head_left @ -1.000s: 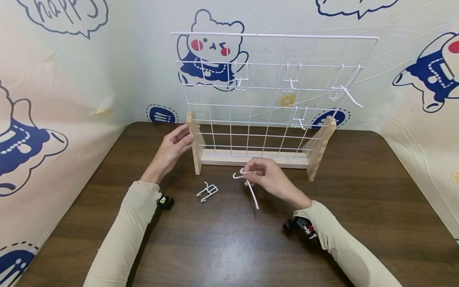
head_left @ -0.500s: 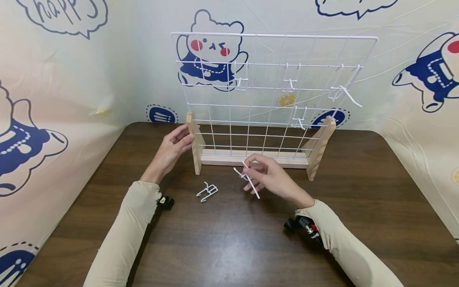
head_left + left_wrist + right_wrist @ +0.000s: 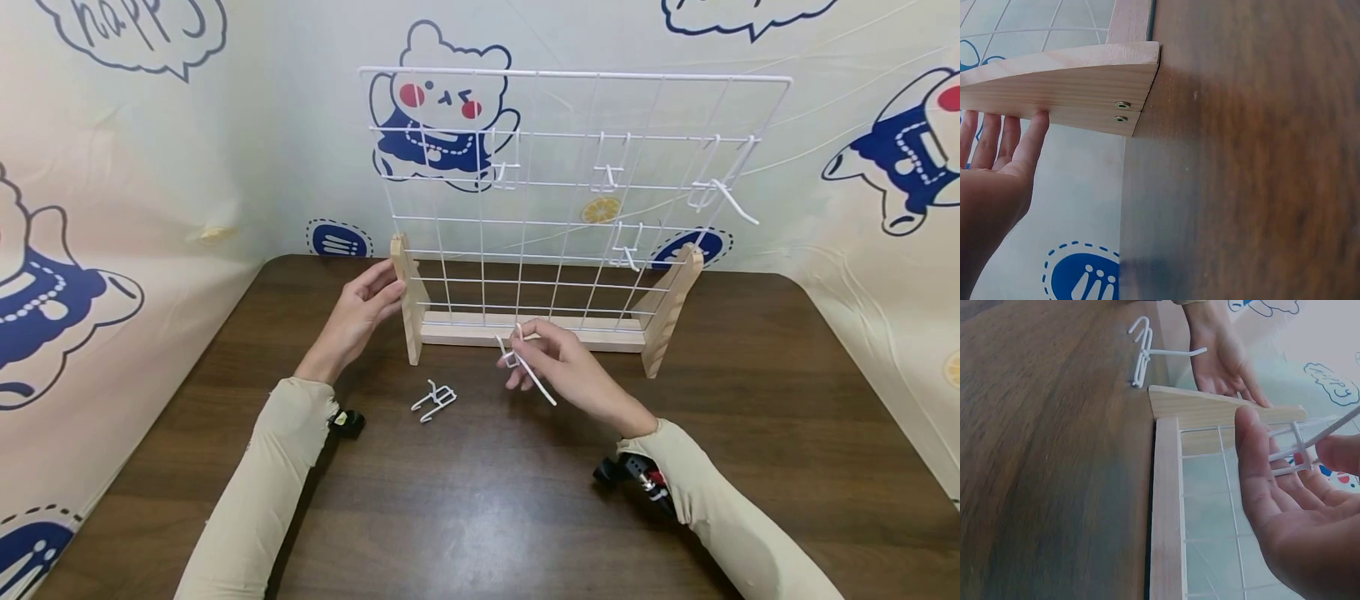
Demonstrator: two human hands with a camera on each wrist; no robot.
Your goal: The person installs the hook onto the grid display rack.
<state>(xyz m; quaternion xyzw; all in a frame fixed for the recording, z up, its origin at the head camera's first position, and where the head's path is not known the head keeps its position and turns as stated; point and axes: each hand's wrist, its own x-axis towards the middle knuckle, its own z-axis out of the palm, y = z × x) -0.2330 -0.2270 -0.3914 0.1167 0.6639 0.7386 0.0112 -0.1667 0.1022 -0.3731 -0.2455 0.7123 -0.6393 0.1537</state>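
Note:
Fingertips of my left hand (image 3: 358, 307) touch the outer face of the wooden end piece (image 3: 408, 308) of a stand. In the left wrist view those fingers are fairly straight against the wood (image 3: 1079, 94). My right hand (image 3: 566, 367) pinches a white wire hook (image 3: 537, 382) in front of the stand's bottom bar; its long prong points down and toward me. Part of this hook (image 3: 1299, 447) is hidden by the fingers in the right wrist view. A second white wire hook (image 3: 435, 400) lies on the table between the hands.
A white wire grid panel (image 3: 517, 222) stands upright in the wooden base (image 3: 480, 333). Several white hooks hang on it, one with a long prong (image 3: 735, 202) at the upper right. The brown table (image 3: 465, 517) meets a printed cloth backdrop (image 3: 300, 108).
The hook in my right hand has been turned: its two bent ends went from pointing left to pointing up. The left hand has kept its place on the stand.

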